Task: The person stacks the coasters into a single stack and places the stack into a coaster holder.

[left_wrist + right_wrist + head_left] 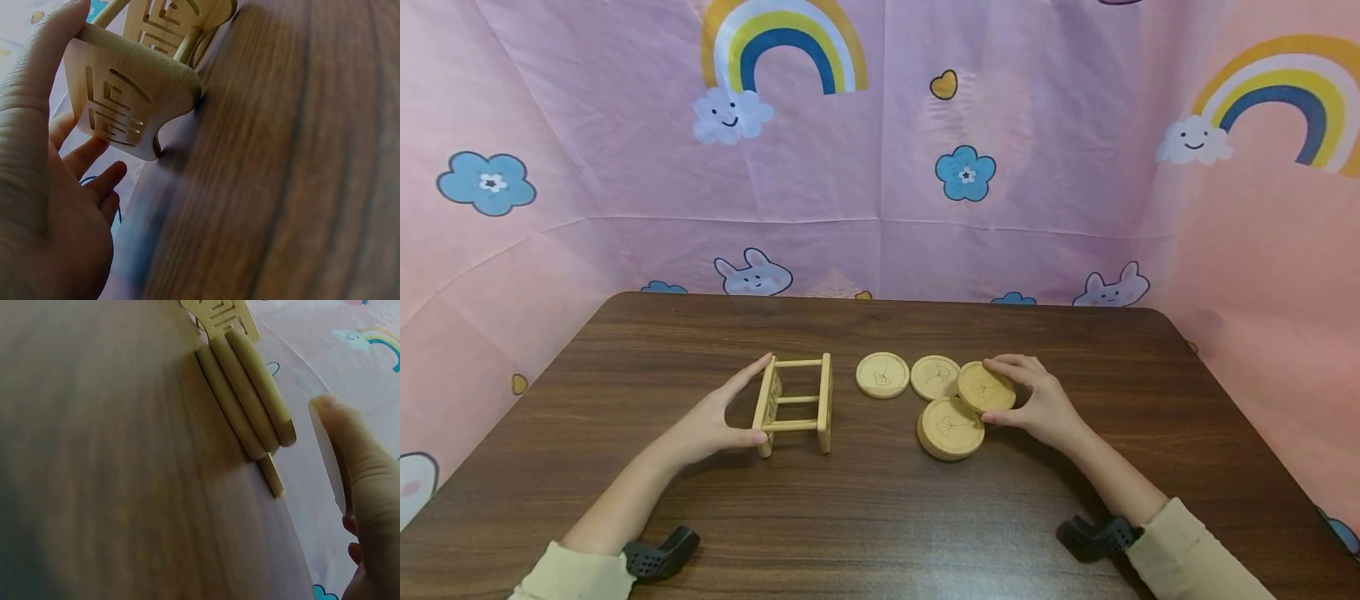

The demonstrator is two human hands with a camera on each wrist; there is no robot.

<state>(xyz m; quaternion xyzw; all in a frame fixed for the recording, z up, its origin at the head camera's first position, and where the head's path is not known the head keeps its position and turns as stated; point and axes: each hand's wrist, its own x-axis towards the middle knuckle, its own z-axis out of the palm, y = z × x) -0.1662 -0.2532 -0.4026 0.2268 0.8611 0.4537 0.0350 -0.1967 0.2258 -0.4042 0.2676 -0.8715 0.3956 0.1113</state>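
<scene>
A: Grips?
B: Left hand (711, 425) holds the rack (797, 399), left; right hand (1037, 400) pinches a disc (983, 385) by the near stack (951, 430), right.
A: Hazard?
B: The disc might slip, held only by its rim.

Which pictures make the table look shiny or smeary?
Head view: soft glare on the brown table, lower middle; left wrist view: table blurry, wooden coaster rack clearer; right wrist view: table smeary, dark toward the lower left, edges of the wooden coasters crisper.

Gap between rack (797, 400) and coaster stack (951, 429), single coaster (882, 375) obstructing far end
</scene>
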